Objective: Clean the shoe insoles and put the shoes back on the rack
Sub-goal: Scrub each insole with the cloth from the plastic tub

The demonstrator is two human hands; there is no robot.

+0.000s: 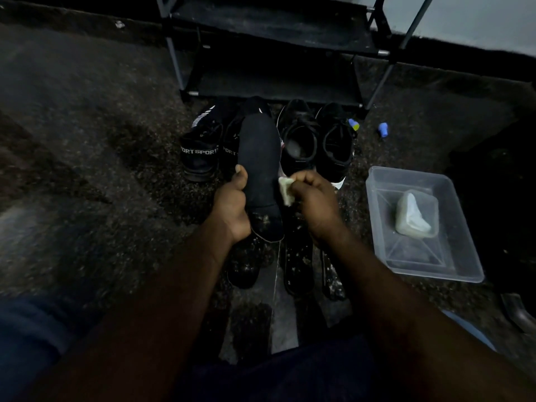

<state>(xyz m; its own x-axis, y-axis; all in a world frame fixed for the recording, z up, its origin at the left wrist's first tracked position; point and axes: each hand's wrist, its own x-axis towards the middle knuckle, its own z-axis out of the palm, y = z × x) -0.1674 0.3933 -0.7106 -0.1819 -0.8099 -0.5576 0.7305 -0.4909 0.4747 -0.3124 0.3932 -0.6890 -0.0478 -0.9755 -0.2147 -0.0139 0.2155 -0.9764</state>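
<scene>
The shoe rack (275, 39) is standing at the back, and the four black shoes (298, 143) are all sitting on the floor just in front of it, so the putting-back step is not yet begun. To the right, a clear plastic tray (385, 256) is holding a pale wad (413, 217). What look like three insoles (298, 262) are lying on the floor beneath the hands, speckled with pale grit and apparently awaiting cleaning. The left hand (232, 204) is gripping a fourth insole (258, 158), thumb curled over its face, holding it up over the shoes. Its upper part is looking clean, its heel end speckled. The right hand (313, 198) is pinching a small pale cloth (285, 190) at that insole's edge. Most work seems to be remaining.
</scene>
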